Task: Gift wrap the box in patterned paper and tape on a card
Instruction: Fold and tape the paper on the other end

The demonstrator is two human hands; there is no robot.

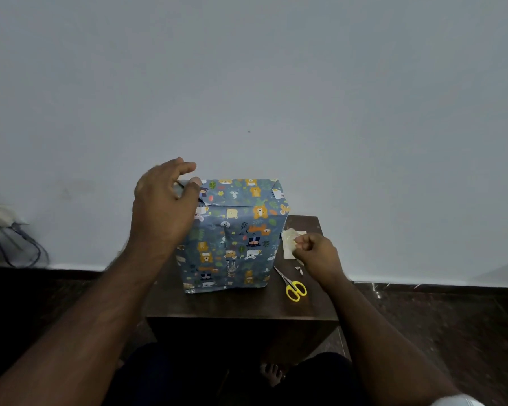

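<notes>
Patterned-paper box (232, 235) steadied by spread left hand (165, 206); right hand (314, 253) pinches tape (291, 240), likely next sealing the top fold.

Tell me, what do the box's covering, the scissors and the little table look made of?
Box: matte printed paper, creased at folds. Scissors: shiny metal blades, yellow handles, probably plastic. Table: dark brown, likely wood or veneer; grain unclear.

Head-worn view, forward and down.
</notes>
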